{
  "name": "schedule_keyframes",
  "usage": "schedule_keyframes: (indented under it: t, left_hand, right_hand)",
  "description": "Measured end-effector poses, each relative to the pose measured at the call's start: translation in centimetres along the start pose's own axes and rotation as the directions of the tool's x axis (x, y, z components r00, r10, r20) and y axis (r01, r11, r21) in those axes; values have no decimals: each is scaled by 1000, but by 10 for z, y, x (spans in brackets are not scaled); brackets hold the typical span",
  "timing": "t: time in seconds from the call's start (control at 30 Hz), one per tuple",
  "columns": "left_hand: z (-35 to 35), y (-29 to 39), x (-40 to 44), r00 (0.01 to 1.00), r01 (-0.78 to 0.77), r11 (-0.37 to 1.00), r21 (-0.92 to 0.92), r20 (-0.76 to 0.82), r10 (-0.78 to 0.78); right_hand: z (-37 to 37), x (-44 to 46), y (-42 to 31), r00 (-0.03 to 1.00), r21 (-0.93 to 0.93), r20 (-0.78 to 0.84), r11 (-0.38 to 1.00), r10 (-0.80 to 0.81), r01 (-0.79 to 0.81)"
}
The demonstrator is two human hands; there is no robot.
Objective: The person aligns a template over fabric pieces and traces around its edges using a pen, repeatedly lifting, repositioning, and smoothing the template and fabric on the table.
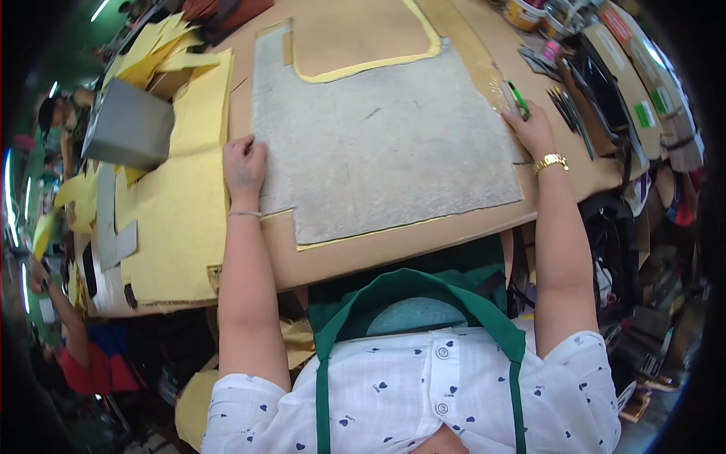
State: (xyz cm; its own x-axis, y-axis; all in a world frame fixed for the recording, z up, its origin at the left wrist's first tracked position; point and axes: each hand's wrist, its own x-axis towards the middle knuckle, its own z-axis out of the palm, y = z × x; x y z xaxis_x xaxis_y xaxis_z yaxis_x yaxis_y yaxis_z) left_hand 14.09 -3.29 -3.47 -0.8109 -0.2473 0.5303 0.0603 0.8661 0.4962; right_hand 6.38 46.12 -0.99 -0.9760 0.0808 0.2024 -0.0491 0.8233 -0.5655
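Observation:
A large grey sheet (393,144), perhaps leather, lies flat with a rounded cut-out along its far side; a thin yellow layer (370,70) shows beneath its edges. My left hand (244,170) rests in a closed fist at the sheet's left edge. Its fingertips are curled out of sight, so I cannot tell whether anything is in them. At the right edge of the sheet, my right hand (533,130) is closed around a slim green-and-grey tool (517,98), perhaps a cutter, pointing away from me. The tool's tip is hard to make out.
On the left, yellow sheets (178,204) are stacked with a grey metal block (130,121) on top. Pens (567,112), an open box (601,91) and tubs (523,13) stand at the right. Another person (83,356) works at far left.

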Motion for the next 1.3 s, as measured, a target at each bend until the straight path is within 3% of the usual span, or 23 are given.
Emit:
schedule_keyframes:
  t: [0.07, 0.27, 0.4, 0.47, 0.57, 0.67, 0.7, 0.8, 0.87, 1.0, 1.07, 1.3]
  left_hand:
    - [-1, 1, -1, 999, 8, 1000, 13, 31, -8]
    - [-6, 8, -1, 993, 20, 997, 77, 117, -29]
    - [-6, 11, -3, 993, -8, 992, 123, 121, -6]
    - [-4, 3, -3, 993, -50, 987, 155, 111, 32]
    - [-2, -5, 0, 980, 116, 993, 4, 160, -115]
    - [3, 16, 4, 988, 155, 984, -83, 19, -154]
    - [0, 47, 16, 997, -50, 992, 118, 72, 42]
    - [42, 126, 56, 961, -203, 977, -64, 176, 211]
    - [100, 152, 89, 919, -266, 929, -259, 223, 325]
    - [204, 208, 131, 821, -371, 928, -24, 459, 340]
    - [230, 219, 134, 821, -338, 941, 6, 491, 292]
    - [241, 229, 131, 811, -336, 934, 123, 541, 221]
  right_hand:
    - [2, -2, 1, 1000, 54, -29, 999, -2, 4]
    - [-3, 3, 0, 983, 147, 68, 973, 169, -178]
    - [-15, 24, -16, 946, 79, 176, 954, 273, -290]
    - [-6, 45, -19, 962, 19, 115, 968, 246, -250]
    - [16, 82, -24, 953, 44, 77, 954, 293, -297]
    - [40, 92, -17, 970, -22, -183, 986, 158, -165]
    - [41, 94, -16, 978, -50, -170, 990, 124, -135]
    - [19, 92, -25, 969, 133, 70, 961, 235, -243]
    - [24, 97, -21, 975, 171, 37, 960, 220, -224]
    - [23, 97, -21, 973, 219, 47, 948, 228, -233]
    - [22, 95, -21, 974, 289, 51, 930, 222, -227]
    - [24, 91, -25, 979, 65, 51, 977, 199, -202]
